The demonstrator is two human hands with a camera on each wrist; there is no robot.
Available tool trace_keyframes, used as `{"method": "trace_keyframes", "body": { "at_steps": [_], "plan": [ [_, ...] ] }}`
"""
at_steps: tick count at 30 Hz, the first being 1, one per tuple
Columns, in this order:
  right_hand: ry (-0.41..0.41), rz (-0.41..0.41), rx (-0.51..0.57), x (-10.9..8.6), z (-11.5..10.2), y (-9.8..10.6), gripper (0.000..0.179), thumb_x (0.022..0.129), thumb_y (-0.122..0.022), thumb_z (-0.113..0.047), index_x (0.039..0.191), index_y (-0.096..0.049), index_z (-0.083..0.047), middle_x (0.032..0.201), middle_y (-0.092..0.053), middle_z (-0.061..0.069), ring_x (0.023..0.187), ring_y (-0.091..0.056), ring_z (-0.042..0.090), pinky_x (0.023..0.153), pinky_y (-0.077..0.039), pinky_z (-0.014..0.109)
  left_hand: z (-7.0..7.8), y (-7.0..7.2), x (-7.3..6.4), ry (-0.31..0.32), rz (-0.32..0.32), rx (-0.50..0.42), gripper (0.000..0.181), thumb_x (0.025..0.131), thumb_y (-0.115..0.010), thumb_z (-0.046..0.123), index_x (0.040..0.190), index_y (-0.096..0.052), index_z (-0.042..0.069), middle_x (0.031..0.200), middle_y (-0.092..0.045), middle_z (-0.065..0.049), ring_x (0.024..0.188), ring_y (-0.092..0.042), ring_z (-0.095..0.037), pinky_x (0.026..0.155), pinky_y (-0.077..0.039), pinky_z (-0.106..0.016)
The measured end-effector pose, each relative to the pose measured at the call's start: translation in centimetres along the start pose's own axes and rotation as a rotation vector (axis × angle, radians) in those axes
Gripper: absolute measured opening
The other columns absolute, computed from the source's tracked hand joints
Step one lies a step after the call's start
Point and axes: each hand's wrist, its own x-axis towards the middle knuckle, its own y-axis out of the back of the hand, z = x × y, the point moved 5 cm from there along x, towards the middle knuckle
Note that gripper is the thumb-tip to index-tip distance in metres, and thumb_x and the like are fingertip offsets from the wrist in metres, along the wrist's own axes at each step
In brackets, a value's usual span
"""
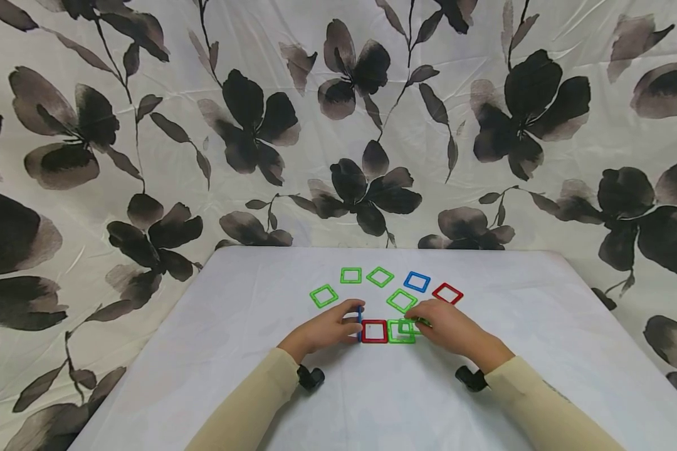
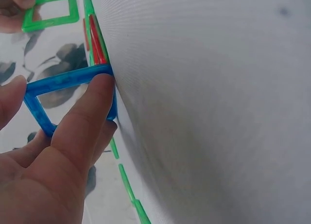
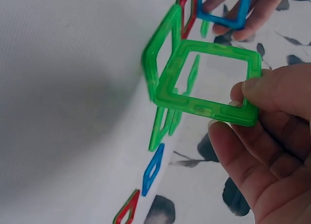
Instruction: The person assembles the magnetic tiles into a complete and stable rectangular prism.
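Observation:
My left hand (image 1: 328, 327) holds a blue square magnetic tile (image 2: 63, 80) between thumb and fingers. This tile stands upright at the left edge of a red square tile (image 1: 375, 341) lying on the table. Joined to the red tile's right side is a flat green square tile (image 1: 400, 342). My right hand (image 1: 450, 327) pinches another green square tile (image 3: 209, 110) by its outer edge. In the right wrist view this green tile stands out at an angle from the flat green one, its inner edge touching or very near it.
Behind the hands, loose tiles lie in a rough arc on the white table (image 1: 231, 300): several green ones, such as a green square (image 1: 351, 269), a blue one (image 1: 420, 274) and a red one (image 1: 454, 288). A flower-patterned cloth (image 1: 316, 125) hangs behind the table's far edge.

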Motion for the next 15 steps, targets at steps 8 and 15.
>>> {"method": "trace_keyframes", "body": {
  "at_steps": [8,15],
  "plan": [
    [0.009,-0.019,0.012,0.5,-0.9,-0.3,0.023,0.088,-0.069,-0.010,0.111,-0.072,-0.014,0.109,-0.071,-0.002,0.105,-0.064,0.018,0.093,-0.054,0.039,0.0,0.0,0.1,-0.003,0.001,-0.002,0.056,0.098,-0.056,0.014,0.149,-0.033,0.013,0.156,-0.030,-0.007,0.141,-0.039,-0.029,0.097,-0.052,-0.041],
    [0.053,-0.026,0.031,0.8,-1.6,-0.7,0.021,0.088,-0.069,-0.010,0.109,-0.072,-0.012,0.104,-0.071,-0.001,0.098,-0.065,0.015,0.088,-0.056,0.035,0.1,-0.1,0.0,0.001,-0.001,-0.009,0.056,0.098,-0.056,0.014,0.149,-0.033,0.013,0.156,-0.029,-0.007,0.141,-0.039,-0.029,0.098,-0.052,-0.041]
  ]
}}
